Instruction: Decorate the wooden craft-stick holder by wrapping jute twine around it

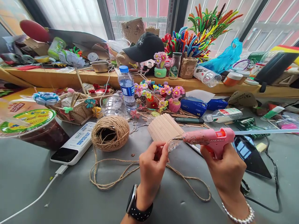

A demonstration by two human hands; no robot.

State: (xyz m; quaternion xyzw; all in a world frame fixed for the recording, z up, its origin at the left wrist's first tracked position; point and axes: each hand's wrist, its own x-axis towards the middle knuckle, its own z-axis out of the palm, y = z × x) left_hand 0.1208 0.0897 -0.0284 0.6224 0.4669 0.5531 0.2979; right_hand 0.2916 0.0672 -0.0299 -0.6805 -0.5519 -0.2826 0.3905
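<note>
My right hand [225,169] is wrapped round the handle of a pink hot glue gun [207,137], its nozzle pointing left. A clear glue stick [263,132] juts from the gun's back. My left hand [154,165] is closed in a pinch at the clear plastic edge of a container covered with flat wooden craft sticks [163,127]. The nozzle tip is close to that edge; whether it touches, I cannot tell. Jute twine [112,160] runs from a ball of twine [111,133] across the table and passes behind my left hand.
On the left are a sealed drink cup [46,133] and a white power bank [76,144] with its cable. A water bottle [126,88], crocheted flowers [161,90] and tissue packs [193,105] line the back. A tablet [251,155] and black cord [277,177] lie right.
</note>
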